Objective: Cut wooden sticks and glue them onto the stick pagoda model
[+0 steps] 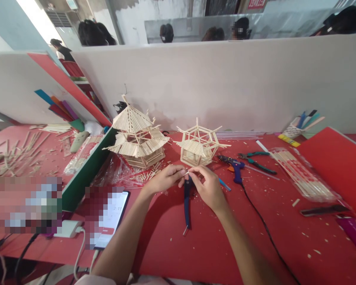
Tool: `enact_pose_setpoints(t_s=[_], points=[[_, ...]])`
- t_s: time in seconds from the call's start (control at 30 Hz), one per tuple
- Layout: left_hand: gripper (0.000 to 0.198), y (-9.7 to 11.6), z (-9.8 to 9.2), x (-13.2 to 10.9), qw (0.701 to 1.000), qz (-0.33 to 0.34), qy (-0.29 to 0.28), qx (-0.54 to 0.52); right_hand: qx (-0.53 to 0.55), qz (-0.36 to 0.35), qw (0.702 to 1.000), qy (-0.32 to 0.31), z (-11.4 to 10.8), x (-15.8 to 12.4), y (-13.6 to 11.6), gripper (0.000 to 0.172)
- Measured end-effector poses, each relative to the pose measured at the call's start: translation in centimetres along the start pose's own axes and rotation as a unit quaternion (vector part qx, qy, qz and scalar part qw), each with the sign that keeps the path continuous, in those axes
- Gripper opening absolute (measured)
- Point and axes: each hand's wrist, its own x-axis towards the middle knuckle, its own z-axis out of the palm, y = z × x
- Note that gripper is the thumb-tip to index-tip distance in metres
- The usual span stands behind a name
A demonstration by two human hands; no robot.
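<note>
Stick (187, 173), one, pinched by left fingers (178, 171) and right fingers (195, 169); two pavilion models (132, 119) (195, 147) behind.

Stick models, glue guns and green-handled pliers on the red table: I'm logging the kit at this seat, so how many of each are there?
Stick models (taller one, shorter one): 2
Glue gun: 1
Green-handled pliers: 1
Total: 4

One head-worn view looks forward and down, from close above the red worktop (207, 245), toward the pale partition (240, 87).
</note>
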Motion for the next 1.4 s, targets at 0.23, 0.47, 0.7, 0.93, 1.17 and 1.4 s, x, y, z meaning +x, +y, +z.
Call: enact_pose_setpoints(t_s=[0.23,0.47,0.7,0.93,1.17,1.4], points=[[0.042,0.3,1.2,0.5,0.993,-0.053,0.034,-0.1,-0.035,-0.014,0.999,0.025,0.3,0.2,0.9,0.012],[0.044,-0.5,2.3,1.0,0.984,-0.078,0.033,-0.156,-0.06,-0.001,0.997,0.043,0.5,0.0,1.4,0.007],[0.041,-0.2,2.1,1.1,0.99,-0.072,0.055,-0.108,0.041,0.067,0.997,0.028,0.3,0.2,1.1,0.012],[0.04,0.1,1.5,1.0,0.998,-0.054,0.022,-0.028,0.117,0.119,0.986,-0.026,0.0,0.5,1.6,0.02],[0.037,-0.3,1.3,0.9,0.998,-0.041,0.034,0.024,0.176,0.201,0.962,-0.057,0.0,0.4,2.4,0.026],[0.034,-0.3,0.8,0.4,0.998,-0.057,-0.007,-0.004,0.213,0.213,0.946,-0.118,-0.6,0.2,2.4,0.02]])
